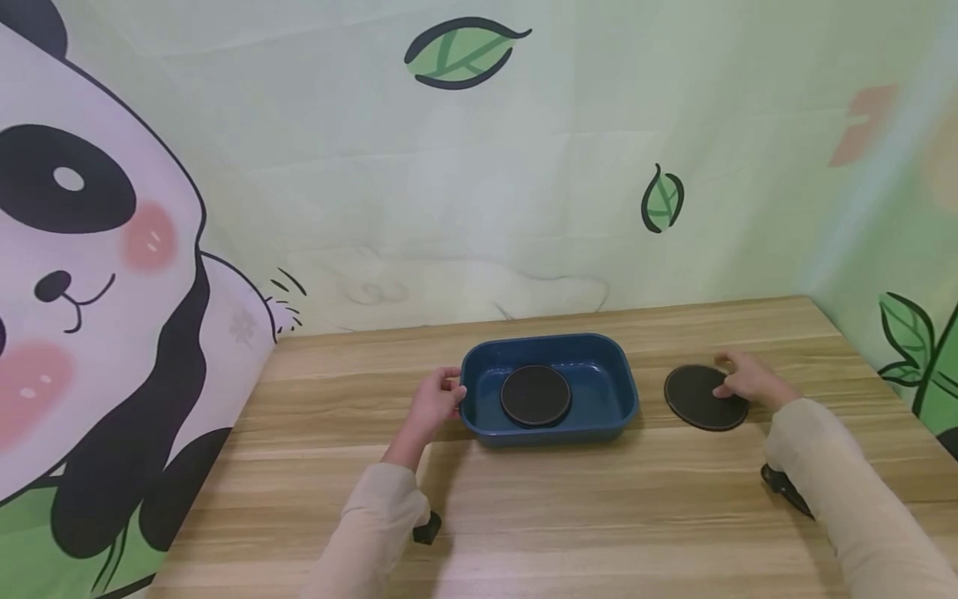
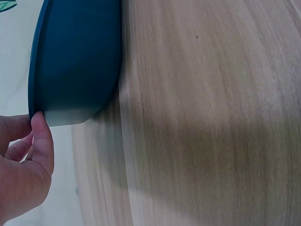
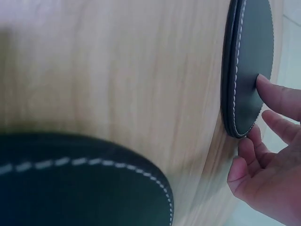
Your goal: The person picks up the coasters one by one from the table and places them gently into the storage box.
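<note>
My left hand pinches the left end of a blue rectangular dish. In the left wrist view, the thumb lies against the dish's outer wall near the rim. A round black coaster lies inside the dish. To the right, another round black coaster with white edge stitching rests on the wood. My right hand grips its far right edge. In the right wrist view, the thumb presses on the coaster's top while other fingers curl at the edge.
A dark piece with white stitching fills the lower left of the right wrist view; the right sleeve hides that area in the head view. The wooden table meets a printed wall cloth behind and a panda print at left.
</note>
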Tool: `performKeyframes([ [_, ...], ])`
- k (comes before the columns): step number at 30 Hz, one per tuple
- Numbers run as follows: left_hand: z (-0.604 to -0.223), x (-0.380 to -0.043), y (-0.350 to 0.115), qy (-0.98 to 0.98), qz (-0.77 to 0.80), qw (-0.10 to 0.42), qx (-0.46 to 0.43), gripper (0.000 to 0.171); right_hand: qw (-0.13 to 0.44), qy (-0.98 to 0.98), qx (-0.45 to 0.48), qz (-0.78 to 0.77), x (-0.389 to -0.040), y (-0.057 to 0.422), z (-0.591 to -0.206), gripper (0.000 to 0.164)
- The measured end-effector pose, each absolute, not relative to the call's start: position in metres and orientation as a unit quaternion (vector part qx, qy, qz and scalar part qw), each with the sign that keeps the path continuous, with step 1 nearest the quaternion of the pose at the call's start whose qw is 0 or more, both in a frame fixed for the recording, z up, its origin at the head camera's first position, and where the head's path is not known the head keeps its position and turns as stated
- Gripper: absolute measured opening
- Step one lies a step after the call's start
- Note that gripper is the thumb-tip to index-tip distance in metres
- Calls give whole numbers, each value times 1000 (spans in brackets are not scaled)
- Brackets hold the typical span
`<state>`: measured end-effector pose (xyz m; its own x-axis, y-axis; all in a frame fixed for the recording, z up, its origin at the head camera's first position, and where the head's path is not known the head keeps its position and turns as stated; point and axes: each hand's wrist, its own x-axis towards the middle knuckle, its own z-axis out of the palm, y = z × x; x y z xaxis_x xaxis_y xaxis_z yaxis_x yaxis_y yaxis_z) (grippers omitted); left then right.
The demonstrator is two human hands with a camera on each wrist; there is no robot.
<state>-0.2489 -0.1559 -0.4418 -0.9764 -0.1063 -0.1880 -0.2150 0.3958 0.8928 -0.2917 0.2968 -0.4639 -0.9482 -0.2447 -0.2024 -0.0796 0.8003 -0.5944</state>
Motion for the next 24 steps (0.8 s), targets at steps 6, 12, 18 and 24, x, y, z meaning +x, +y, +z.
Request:
performKeyframes([
  [6,-443,-250,-156,834,540,48,-97,31,157,929,-65,-329,-289,294,-462,64],
  [12,-443,-249,-156,836,538,45,-98,31,178,920,-43,-346,-290,292,-459,65],
  [18,-444,-250,-156,837,537,45,-97,31,182,918,-53,-349,-290,290,-454,57],
  [24,-443,-249,-156,837,538,46,-93,31,181,906,-69,-376,-290,291,-450,44],
])
